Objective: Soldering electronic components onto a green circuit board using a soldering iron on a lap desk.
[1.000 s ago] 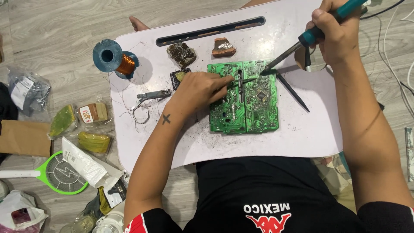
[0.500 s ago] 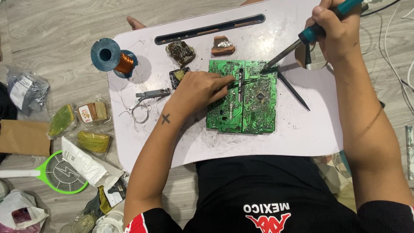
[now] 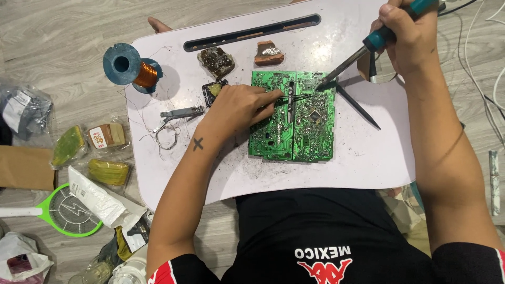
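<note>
A green circuit board (image 3: 310,131) lies solder side up on a white lap table (image 3: 368,158). My left hand (image 3: 239,108) rests on the board's left part and pinches thin dark tweezers (image 3: 294,98) that point right. My right hand (image 3: 407,34) grips a soldering iron with a teal handle (image 3: 392,29). Its metal tip (image 3: 322,84) touches the board's upper edge, right by the tweezers' points.
On the table lie a blue spool of copper wire (image 3: 131,68), nail clippers (image 3: 181,113), two dark lumps (image 3: 215,60), a brown block with solder (image 3: 268,52) and a black pointed tool (image 3: 357,108). Bags, packets and a green electric swatter (image 3: 63,210) lie on the floor at left. White cables (image 3: 481,47) run at right.
Both hands keep their grips on the tweezers and the iron. The iron's tip and the tweezers stay at the same spot on the board; only the view has shifted slightly.
</note>
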